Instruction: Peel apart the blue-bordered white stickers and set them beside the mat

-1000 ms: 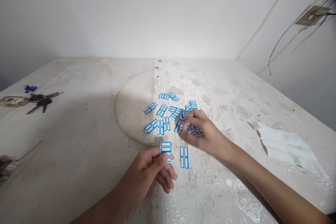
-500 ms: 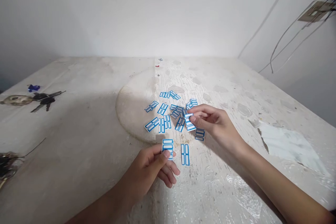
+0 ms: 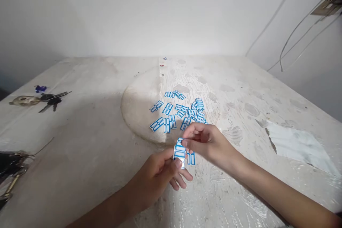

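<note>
held blue-edged labels (image 3: pixel 180 153): over tbl (image 3: pixel 93 131), gripped both ends | L hand (image 3: pixel 160 171): thumb + fingers clamped on near end | R hand (image 3: pixel 210 143): pinching far end, close by L | loose label (image 3: pixel 192 159): on tbl, part hidden by hands | scattered labels (image 3: pixel 167 109): beyond | keys (image 3: pixel 50 98): far L | torn sheet (image 3: pixel 299 144): R side

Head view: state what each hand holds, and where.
The left hand pinches at least one blue-bordered label by the near end; the right hand pinches another label, overlapping it, by the far end.
</note>
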Motion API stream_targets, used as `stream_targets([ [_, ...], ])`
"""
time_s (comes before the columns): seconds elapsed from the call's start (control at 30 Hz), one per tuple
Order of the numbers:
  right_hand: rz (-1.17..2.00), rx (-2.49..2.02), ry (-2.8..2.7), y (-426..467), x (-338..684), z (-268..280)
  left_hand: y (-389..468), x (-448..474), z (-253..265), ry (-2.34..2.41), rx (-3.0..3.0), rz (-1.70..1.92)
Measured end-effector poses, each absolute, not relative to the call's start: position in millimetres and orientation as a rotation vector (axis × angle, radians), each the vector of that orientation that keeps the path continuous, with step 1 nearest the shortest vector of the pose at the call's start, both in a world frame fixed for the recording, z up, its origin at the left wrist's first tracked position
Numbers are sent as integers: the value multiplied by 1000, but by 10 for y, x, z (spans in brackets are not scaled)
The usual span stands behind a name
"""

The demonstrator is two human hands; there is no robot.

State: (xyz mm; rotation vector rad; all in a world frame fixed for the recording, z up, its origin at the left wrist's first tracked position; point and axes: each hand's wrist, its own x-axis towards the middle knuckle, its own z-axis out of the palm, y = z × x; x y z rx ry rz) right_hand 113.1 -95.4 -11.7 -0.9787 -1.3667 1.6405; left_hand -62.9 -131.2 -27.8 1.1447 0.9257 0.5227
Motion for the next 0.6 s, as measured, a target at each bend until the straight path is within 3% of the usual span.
stream_targets([
  [0.6,1649,-976,-1332,-995,1096,-156,-1341,-590,-168,860,1106,548],
])
